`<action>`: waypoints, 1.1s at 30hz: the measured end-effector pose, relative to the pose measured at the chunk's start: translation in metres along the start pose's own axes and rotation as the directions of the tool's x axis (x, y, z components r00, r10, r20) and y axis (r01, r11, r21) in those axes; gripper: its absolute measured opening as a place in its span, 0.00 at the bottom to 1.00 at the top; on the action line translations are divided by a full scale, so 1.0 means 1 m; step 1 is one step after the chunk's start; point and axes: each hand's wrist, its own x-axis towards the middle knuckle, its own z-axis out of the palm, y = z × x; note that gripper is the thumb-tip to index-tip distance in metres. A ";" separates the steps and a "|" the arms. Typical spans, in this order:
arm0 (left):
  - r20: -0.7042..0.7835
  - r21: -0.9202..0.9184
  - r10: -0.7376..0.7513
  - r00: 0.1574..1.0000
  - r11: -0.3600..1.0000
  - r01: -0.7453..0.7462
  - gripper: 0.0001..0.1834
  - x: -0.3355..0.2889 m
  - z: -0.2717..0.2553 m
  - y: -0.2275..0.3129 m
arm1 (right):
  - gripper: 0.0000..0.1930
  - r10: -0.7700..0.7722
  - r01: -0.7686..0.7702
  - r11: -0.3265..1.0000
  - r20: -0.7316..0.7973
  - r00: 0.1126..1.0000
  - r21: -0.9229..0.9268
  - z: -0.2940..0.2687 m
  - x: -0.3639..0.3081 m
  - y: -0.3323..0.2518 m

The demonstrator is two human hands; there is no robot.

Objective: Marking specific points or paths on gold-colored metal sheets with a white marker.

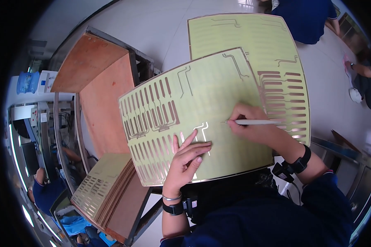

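A large pale yellow-green sheet (218,94) with copper-coloured printed tracks and rows of bars lies before me. My left hand (189,159) rests on its near part, fingers spread over the surface beside a shiny bent track. Over the right half, my right hand (247,119) grips a slim white pen-like tool (259,122) with a thin tip pointing left. That tip is close above the sheet or touching it; I cannot tell which. A second, similar sheet (243,35) lies partly under the first, reaching out to the far right.
To the left stands a wooden-panelled metal-framed rack (105,99). A stack of similar sheets (103,185) lies on its lower board. A metal frame (354,177) runs along the right. Other people (303,20) are at the far right and at the left (47,193).
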 end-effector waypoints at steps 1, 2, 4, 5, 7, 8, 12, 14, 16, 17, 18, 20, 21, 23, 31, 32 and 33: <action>0.003 0.000 0.007 1.000 1.000 -0.007 0.13 0.000 -0.001 0.000 | 0.07 0.046 -0.044 0.996 -0.027 0.999 0.083 -0.004 -0.001 -0.001; -0.009 -0.014 -0.004 1.000 1.000 0.004 0.13 -0.001 -0.002 0.000 | 0.06 0.095 -0.085 0.982 -0.050 0.994 0.167 -0.009 -0.003 0.000; -0.015 -0.029 -0.009 1.000 1.000 0.008 0.14 -0.002 -0.002 0.000 | 0.06 0.126 -0.106 0.977 -0.102 0.987 0.185 -0.022 -0.010 0.007; -0.013 -0.009 -0.007 1.000 1.000 0.007 0.14 -0.002 -0.002 0.000 | 0.05 0.156 -0.124 0.970 -0.146 0.977 0.208 -0.029 -0.014 0.011; 0.002 0.008 0.001 1.000 1.000 -0.001 0.14 -0.001 -0.001 0.000 | 0.06 0.158 -0.139 0.976 -0.107 0.982 0.166 -0.037 -0.027 0.015; 0.029 -0.025 0.003 1.000 1.000 -0.003 0.14 0.001 -0.001 0.001 | 0.06 0.156 -0.148 0.981 -0.058 0.986 0.126 -0.039 -0.031 0.016; 0.269 -0.477 0.049 0.962 0.874 0.089 0.14 0.019 0.006 0.024 | 0.07 0.072 -0.066 0.994 -0.064 0.995 0.090 -0.041 -0.035 0.013; 0.278 -0.328 0.094 0.956 0.945 0.002 0.16 0.034 0.009 0.027 | 0.07 0.091 -0.091 0.996 -0.041 0.995 0.006 -0.043 -0.031 0.009; 0.294 -0.168 0.135 0.946 0.982 -0.088 0.18 0.048 0.009 0.024 | 0.08 0.096 -0.095 0.995 -0.041 0.995 0.016 -0.041 -0.029 0.008; 0.154 0.090 0.099 0.983 0.989 -0.114 0.22 0.054 0.009 0.018 | 0.08 0.105 -0.104 0.994 -0.033 0.994 0.028 -0.039 -0.029 0.009; 0.007 0.342 0.102 0.995 0.934 -0.098 0.26 0.058 0.010 0.016 | 0.08 0.107 -0.106 0.994 -0.037 0.994 0.029 -0.038 -0.030 0.010; 0.002 0.398 0.050 0.999 0.916 -0.047 0.29 0.061 0.013 0.018 | 0.08 0.086 -0.087 0.996 -0.054 0.995 -0.023 -0.037 -0.031 0.011; -0.012 0.452 -0.003 1.000 0.892 0.008 0.32 0.062 0.014 0.019 | 0.08 0.086 -0.087 0.996 -0.055 0.995 -0.019 -0.038 -0.032 0.011; -0.003 0.469 -0.006 1.000 0.883 0.007 0.34 0.061 0.016 0.018 | 0.08 0.070 -0.071 0.996 -0.023 0.997 -0.046 -0.040 -0.032 0.010; 0.002 0.480 -0.019 1.000 0.877 0.016 0.38 0.062 0.014 0.016 | 0.09 0.080 -0.079 0.997 -0.037 0.996 0.012 -0.039 -0.031 0.013; 0.003 0.479 -0.016 1.000 0.878 0.013 0.38 0.062 0.015 0.016 | 0.09 0.067 -0.068 0.998 -0.032 0.997 -0.007 -0.039 -0.031 0.013; 0.002 0.479 -0.014 1.000 0.878 0.011 0.38 0.061 0.015 0.016 | 0.09 0.066 -0.066 0.998 -0.030 0.997 -0.006 -0.039 -0.030 0.012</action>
